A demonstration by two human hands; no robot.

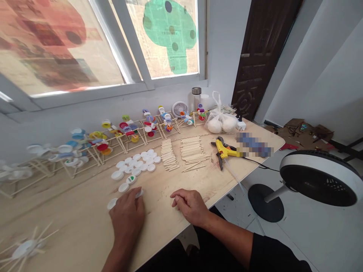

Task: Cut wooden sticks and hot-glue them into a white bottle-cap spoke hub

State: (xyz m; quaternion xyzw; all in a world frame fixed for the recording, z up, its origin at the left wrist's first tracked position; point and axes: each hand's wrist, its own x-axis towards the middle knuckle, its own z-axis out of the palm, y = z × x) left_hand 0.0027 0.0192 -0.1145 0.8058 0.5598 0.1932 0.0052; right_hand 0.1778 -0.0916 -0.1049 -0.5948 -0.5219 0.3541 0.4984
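My left hand lies palm-down on the plywood surface, its fingers spread over a white bottle cap; I cannot tell whether they grip it. Another cap sits just beside. My right hand rests empty, fingers loosely curled, near the cluster of white caps and craft sticks.

White bottle caps, yellow glue gun, green spotted mushroom
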